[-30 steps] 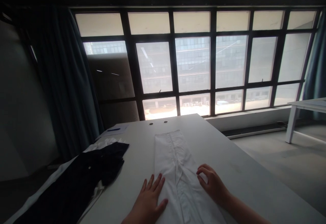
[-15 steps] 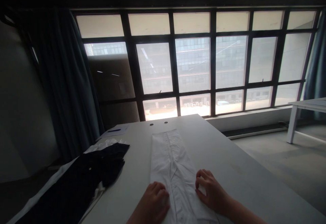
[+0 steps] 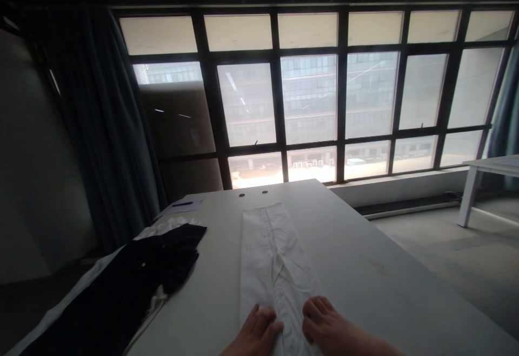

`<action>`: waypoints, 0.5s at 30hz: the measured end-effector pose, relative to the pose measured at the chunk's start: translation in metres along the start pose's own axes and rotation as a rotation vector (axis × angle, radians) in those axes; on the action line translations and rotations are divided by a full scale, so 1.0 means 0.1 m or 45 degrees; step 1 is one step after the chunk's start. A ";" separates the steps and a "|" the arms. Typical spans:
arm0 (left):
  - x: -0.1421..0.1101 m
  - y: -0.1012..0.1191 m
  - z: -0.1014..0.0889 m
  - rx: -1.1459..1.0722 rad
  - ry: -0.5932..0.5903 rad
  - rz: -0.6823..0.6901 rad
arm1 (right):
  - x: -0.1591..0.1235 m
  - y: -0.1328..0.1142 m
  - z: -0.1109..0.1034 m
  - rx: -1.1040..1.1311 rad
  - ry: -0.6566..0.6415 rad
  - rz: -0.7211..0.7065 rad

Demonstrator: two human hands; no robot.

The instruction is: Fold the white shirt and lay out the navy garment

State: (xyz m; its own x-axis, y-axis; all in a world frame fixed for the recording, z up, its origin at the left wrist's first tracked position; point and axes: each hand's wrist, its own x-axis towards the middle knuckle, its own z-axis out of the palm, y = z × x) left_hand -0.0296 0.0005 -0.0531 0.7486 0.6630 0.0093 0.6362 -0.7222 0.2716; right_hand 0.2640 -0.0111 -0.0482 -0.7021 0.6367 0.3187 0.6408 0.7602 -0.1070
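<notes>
Both our hands have slid down toward us. Our left hand and right hand rest close together on the long white folded cloth, in the middle of the white table. Our fingers lie flat and together, not clamped. We seem to be smoothing, and the near end looks next, but it is cut off from view
</notes>
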 end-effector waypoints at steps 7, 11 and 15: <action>0.01 0.21 -0.29 -0.118 0.107 -0.175 | 0.07 0.03 0.19 -0.062 0.024 0.036; 0.01 0.32 -0.33 0.220 0.071 -0.177 | 0.07 -0.01 0.11 -0.054 0.036 0.184; 0.00 0.44 -0.30 0.267 0.033 -0.364 | 0.06 -0.06 0.03 0.031 0.050 0.317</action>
State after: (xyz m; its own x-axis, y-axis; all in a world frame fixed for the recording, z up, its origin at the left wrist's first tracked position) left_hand -0.0071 -0.0249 -0.0121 0.5316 0.8469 -0.0136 0.8457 -0.5298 0.0633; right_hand 0.2554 -0.0113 -0.0481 -0.5109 0.7994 0.3160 0.7843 0.5840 -0.2093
